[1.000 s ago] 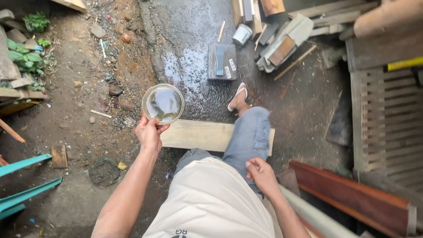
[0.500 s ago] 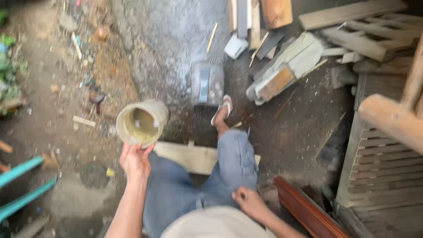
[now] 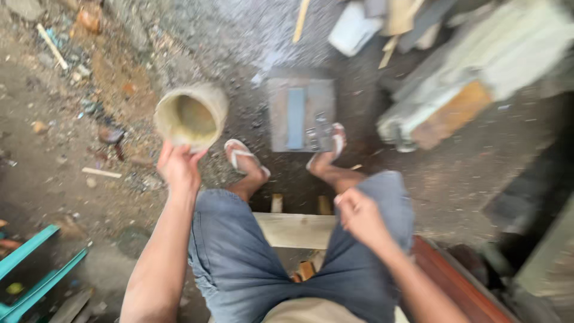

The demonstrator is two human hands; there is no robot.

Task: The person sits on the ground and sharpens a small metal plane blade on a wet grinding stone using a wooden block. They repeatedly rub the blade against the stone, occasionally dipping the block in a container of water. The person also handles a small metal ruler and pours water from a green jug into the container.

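My left hand [image 3: 178, 165] grips the rim of a pale round container [image 3: 190, 115] and holds it out over the dirt ground, its open mouth tilted toward me; the inside looks yellowish. My right hand [image 3: 359, 214] rests on my right knee with the fingers curled and nothing in them. I sit on a pale wooden plank [image 3: 296, 230], legs apart in blue jeans, both feet in white sandals. A grey square block [image 3: 301, 113] with a blue strip on top lies just beyond my feet.
Scrap wood and pale boards [image 3: 472, 78] are piled at the upper right. A reddish-brown plank [image 3: 454, 275] lies by my right leg. A teal frame [image 3: 33, 269] sits at the lower left. Stones and litter dot the dirt at left.
My view has dropped closer to the ground and both knees are now spread on the plank. The container has tilted its mouth toward me and stays in my left hand.
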